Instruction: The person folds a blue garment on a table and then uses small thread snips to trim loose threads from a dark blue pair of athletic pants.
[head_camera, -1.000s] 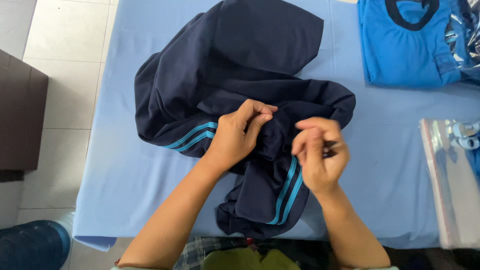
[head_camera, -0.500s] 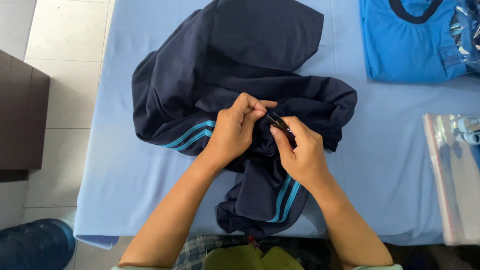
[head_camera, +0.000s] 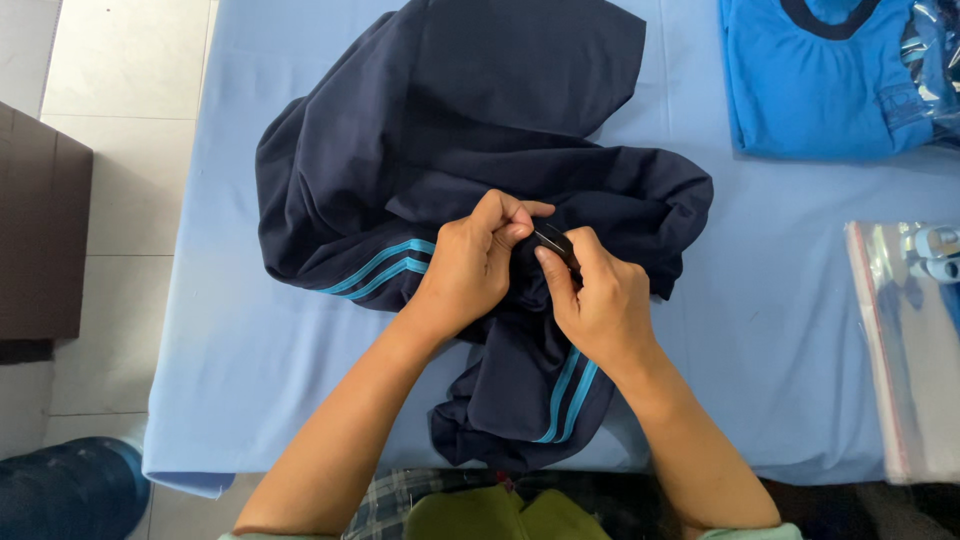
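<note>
On the blue-covered table (head_camera: 250, 400), right in front of you, the navy garment (head_camera: 480, 130) lies bunched in a loose heap, its light-blue side stripes (head_camera: 385, 266) showing at the left and again down by the table's near edge. Your left hand (head_camera: 470, 265) is curled into the cloth at the middle of the heap, fingers pressed together and bent under, thumb up against them, pinching a fold of the dark fabric. Your right hand (head_camera: 605, 305) has come in close: a second ago it sat a little apart with the fingers folded over something you could not make out, and now its thumb and forefinger are closed on a small black object (head_camera: 555, 242), which sits tilted between the two hands and meets the fabric your left hand grips. What that object is, a tag, a clip or a tool, the view does not settle. As a reading of it, you have gone from fumbling in the cloth to holding one spot steady and working on it. Away from your hands, a folded bright-blue shirt (head_camera: 820, 90) rests at the table's far right corner, and a clear plastic bag (head_camera: 900, 350) lies along the right edge, well apart from the garment.
</note>
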